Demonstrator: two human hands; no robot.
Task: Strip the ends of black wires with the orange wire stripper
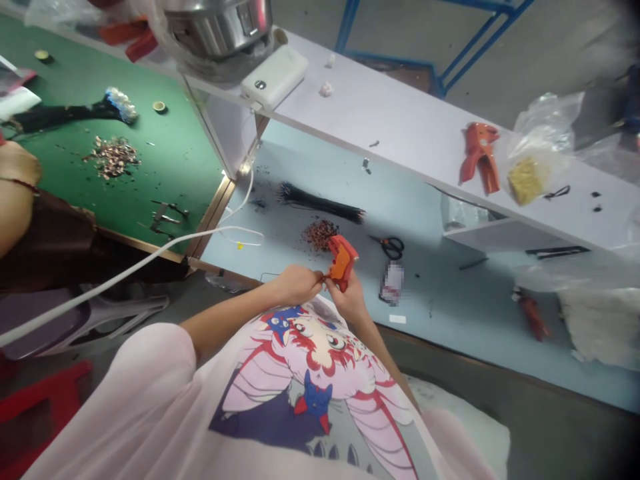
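My right hand (351, 299) is wrapped round an orange-red wire stripper (343, 261), held upright close to my shirt at the table's front edge. Right beside its jaws, my left hand (299, 285) is closed in a pinch on a thin dark wire, mostly hidden by the fingers. Just beyond the tool lies a loose pile of copper-coloured and dark clippings (320, 235). Behind that pile, a bundle of black wires (323, 202) rests on the light blue table (420, 230). Black-handled scissors (392, 247) lie to the right of the stripper.
A white cable (165, 248) crosses from the left. On the raised shelf (390, 100) are a white power bank (276, 77), a metal pot (220, 27), another orange stripper (481, 157) and a bag of yellow pieces (527, 179). A co-worker's hand (17, 167) is at the green table (170, 150).
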